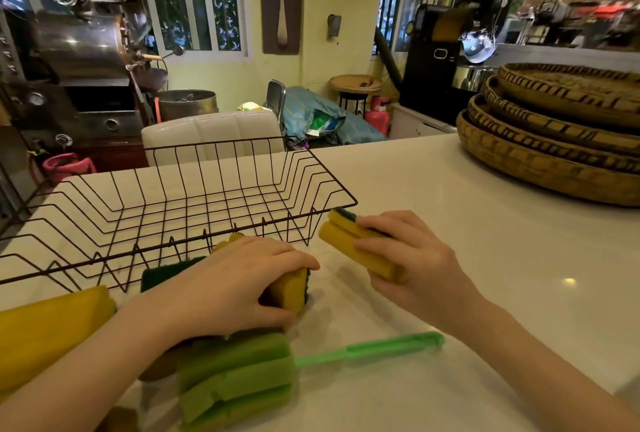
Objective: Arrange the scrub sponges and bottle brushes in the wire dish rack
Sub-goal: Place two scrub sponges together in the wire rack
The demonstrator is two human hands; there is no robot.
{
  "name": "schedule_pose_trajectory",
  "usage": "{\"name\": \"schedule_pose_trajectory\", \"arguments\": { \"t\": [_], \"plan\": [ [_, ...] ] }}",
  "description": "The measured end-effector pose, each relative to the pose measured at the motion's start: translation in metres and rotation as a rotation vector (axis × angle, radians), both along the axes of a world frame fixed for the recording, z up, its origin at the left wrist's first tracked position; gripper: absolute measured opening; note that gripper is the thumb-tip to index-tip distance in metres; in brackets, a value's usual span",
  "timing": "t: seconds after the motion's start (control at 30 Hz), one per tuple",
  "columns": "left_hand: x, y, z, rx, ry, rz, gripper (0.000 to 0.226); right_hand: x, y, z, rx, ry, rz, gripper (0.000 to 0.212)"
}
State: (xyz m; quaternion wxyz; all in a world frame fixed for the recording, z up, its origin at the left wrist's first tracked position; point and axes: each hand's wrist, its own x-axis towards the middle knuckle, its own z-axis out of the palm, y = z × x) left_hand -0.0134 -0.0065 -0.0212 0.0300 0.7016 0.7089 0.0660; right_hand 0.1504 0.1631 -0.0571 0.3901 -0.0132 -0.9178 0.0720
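Note:
A black wire dish rack (194, 189) stands on the white counter, with nothing inside it. My left hand (228, 279) grips a yellow scrub sponge with a green pad (291, 288) just in front of the rack. Beside the rack's near right corner, my right hand (405, 255) holds a pair of stacked yellow sponges (346, 241). A green pad of another sponge (162, 274) peeks out left of my left hand. A green bottle brush (239, 376) lies nearest me, its handle (377, 348) pointing right. A yellow bottle brush head (48, 327) lies at the left edge.
Stacked woven trays (554, 141) sit on the counter's far right. A white padded chair back (211, 134) stands behind the rack. Bare white counter (467, 224) stretches to the right of my hands. Metal machines line the room behind.

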Motion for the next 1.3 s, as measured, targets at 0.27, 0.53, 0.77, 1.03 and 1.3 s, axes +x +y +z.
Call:
{"name": "schedule_pose_trajectory", "arguments": {
  "t": [0.27, 0.53, 0.77, 1.03, 1.3],
  "plan": [
    [-0.004, -0.003, 0.005, -0.004, 0.043, -0.004, 0.071, -0.010, -0.010, -0.020, 0.408, -0.158, -0.009, 0.022],
    [-0.002, -0.005, 0.010, 0.128, -0.067, -0.023, 0.050, -0.008, -0.017, -0.019, 0.063, -0.303, 0.042, 0.042],
    [0.005, 0.000, -0.005, 0.214, -0.195, -0.043, 0.033, -0.006, -0.006, -0.013, -0.250, -0.215, -0.103, 0.048],
    [-0.002, 0.001, -0.015, 0.018, -0.168, -0.053, 0.046, -0.003, -0.006, -0.012, -0.266, -0.463, -0.149, 0.067],
    [-0.005, 0.005, -0.020, 0.015, -0.348, 0.125, 0.038, 0.002, -0.003, -0.006, -0.270, -0.491, -0.140, 0.070]
  ]
}}
